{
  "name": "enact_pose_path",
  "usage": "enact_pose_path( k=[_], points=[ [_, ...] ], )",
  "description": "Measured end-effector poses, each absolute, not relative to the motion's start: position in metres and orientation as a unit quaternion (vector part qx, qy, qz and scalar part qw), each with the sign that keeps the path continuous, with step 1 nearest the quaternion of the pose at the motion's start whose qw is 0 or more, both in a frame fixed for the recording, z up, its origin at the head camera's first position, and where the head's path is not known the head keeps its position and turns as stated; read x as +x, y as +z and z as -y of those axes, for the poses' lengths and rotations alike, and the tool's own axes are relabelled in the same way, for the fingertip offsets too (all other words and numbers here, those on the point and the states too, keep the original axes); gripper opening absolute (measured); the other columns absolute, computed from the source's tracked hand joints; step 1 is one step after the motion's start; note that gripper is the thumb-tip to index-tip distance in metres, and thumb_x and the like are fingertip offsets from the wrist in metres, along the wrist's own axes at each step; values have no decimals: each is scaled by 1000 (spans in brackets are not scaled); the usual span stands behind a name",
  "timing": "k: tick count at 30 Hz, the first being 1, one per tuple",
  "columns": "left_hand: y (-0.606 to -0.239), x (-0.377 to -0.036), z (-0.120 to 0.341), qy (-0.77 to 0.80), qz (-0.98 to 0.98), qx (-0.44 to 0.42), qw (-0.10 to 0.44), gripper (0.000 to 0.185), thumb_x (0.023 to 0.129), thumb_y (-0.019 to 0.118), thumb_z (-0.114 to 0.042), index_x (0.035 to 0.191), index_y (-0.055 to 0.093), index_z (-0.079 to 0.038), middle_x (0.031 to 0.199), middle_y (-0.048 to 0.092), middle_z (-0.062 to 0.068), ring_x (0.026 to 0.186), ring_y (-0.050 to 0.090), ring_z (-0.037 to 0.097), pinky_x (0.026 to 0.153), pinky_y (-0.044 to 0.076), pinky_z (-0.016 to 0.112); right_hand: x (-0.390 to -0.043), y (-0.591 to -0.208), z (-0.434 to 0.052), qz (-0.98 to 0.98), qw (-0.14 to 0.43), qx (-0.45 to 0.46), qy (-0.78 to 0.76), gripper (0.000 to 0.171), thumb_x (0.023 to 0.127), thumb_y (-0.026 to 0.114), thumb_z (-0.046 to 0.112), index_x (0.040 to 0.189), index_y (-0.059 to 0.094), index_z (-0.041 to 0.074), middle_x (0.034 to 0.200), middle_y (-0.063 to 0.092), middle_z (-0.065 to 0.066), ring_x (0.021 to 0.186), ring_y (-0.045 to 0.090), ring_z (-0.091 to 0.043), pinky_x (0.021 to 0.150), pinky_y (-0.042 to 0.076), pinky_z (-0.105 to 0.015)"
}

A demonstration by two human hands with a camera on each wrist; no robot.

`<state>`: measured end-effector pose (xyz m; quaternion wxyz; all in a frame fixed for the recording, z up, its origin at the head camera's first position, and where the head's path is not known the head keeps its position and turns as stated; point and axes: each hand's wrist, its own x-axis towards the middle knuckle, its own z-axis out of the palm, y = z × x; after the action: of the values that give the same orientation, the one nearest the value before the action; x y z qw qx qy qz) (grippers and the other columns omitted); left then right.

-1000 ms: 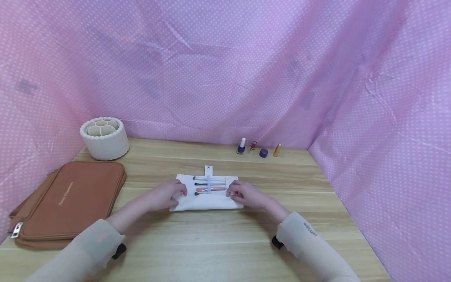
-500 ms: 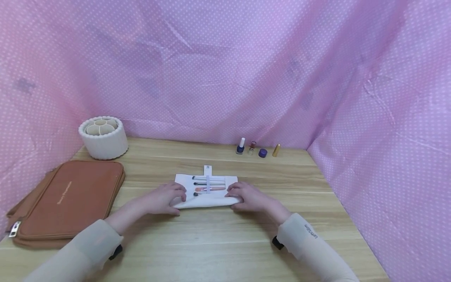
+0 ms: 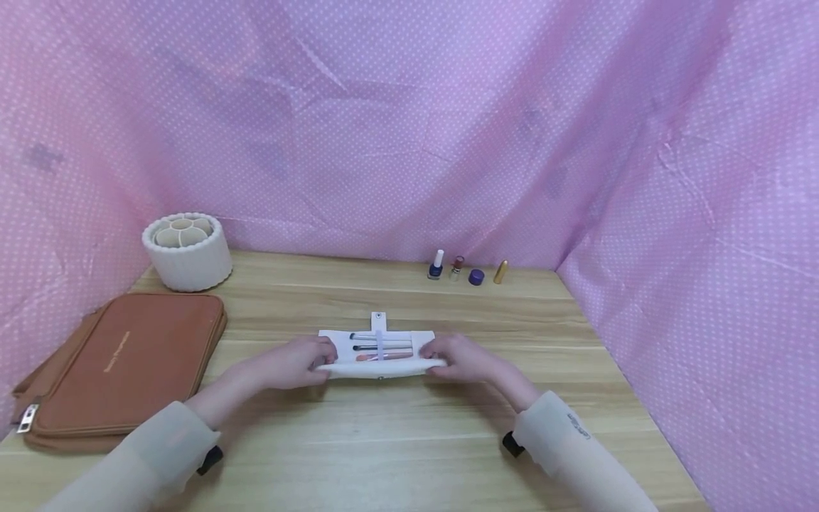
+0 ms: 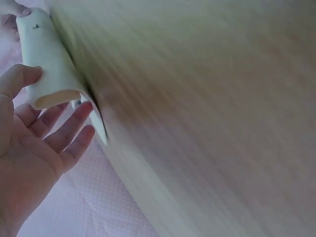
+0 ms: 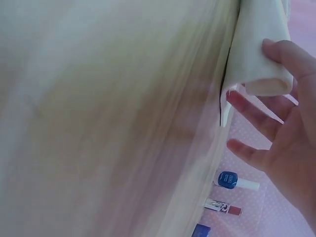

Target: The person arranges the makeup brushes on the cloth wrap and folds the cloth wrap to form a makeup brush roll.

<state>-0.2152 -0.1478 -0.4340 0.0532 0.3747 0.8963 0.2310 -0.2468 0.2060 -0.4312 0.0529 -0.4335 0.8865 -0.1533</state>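
Observation:
A white makeup brush roll (image 3: 384,369) lies on the table, its near side rolled up into a tube and its far part flat. Several makeup brushes (image 3: 387,348) show in it under a pale elastic band, and a snap tab (image 3: 378,320) points away at the back. My left hand (image 3: 299,363) grips the left end of the rolled part; in the left wrist view the thumb presses on the white tube (image 4: 52,59) and the fingers lie under its end. My right hand (image 3: 466,358) holds the right end likewise, thumb on top of the roll (image 5: 256,44).
At the left lies a brown zip case (image 3: 134,363), with a white scalloped holder (image 3: 195,256) behind it. Along the back stand a navy nail polish bottle (image 3: 436,267), a lipstick (image 3: 457,268), a purple jar (image 3: 476,277) and a gold tube (image 3: 501,272). Pink dotted cloth (image 3: 409,128) hangs behind.
Both hands have rolled the near edge of the brush roll away from me, making a thicker tube. The lowest brush is now covered, and the back tab sits slightly nearer.

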Motion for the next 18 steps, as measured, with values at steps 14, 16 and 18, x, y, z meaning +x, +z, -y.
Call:
enact_pose_path(
  k=[14, 16, 18],
  points=[
    [-430, -240, 150, 361, -894, 248, 97, 10, 92, 57, -13, 83, 55, -7, 68, 46, -3, 62, 43, 11, 55, 38, 25, -279, -429, -206, -892, 152, -340, -258, 25, 95, 55, 36, 108, 65, 16, 95, 64, 7, 83, 56, -9, 77, 47, -29],
    [-431, -245, 150, 357, -900, 234, 95, 9, 92, 57, -14, 88, 57, -6, 73, 51, -2, 67, 47, 12, 60, 41, 26, -283, -431, -205, -894, 160, -328, -261, 29, 95, 55, 36, 112, 64, 15, 98, 64, 6, 86, 56, -9, 80, 47, -30],
    [-431, -250, 150, 355, -903, 226, 93, 11, 92, 58, -15, 94, 58, -3, 81, 57, 2, 74, 51, 14, 67, 44, 30, -286, -434, -204, -895, 161, -323, -261, 31, 95, 55, 36, 114, 64, 14, 99, 65, 5, 86, 56, -9, 80, 47, -31]
  ],
)
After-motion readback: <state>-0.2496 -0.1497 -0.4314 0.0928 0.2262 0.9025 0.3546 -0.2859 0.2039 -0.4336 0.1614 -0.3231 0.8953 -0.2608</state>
